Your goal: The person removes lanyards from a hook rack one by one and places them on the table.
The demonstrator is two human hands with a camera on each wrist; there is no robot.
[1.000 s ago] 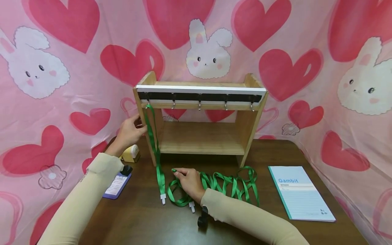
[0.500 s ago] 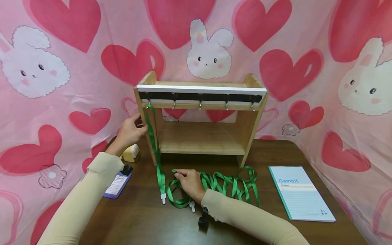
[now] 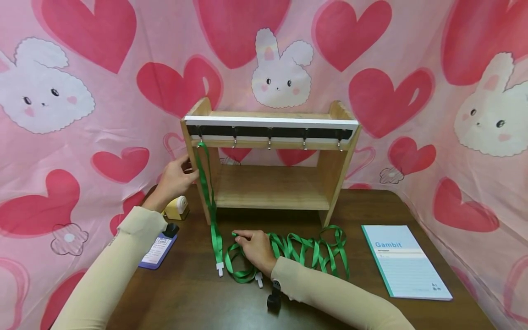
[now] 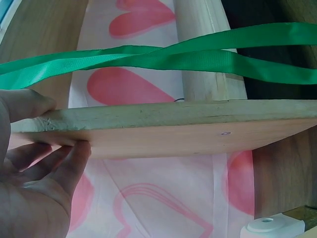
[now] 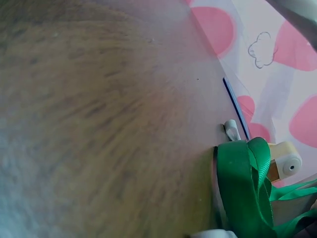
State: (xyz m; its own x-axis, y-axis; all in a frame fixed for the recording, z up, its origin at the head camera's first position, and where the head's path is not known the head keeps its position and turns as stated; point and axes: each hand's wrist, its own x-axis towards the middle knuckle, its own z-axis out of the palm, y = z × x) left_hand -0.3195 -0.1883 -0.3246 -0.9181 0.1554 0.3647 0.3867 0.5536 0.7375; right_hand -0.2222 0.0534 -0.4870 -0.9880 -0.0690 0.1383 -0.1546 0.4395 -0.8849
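On the left, my left hand grips the side panel of a wooden shelf. In the left wrist view its thumb lies on one face of the panel, the fingers on the other. A green lanyard hangs from the leftmost hook, its white clip low by the table. At the shelf's front, my right hand pinches the end of another green lanyard, whose loop and white clip lie on the table. The right wrist view shows green lanyard loops at lower right.
More green lanyards lie in a row to the right of my right hand. Several bare hooks line the shelf's front strip. A notebook lies at right; a purple card holder and a yellow tape dispenser are at left.
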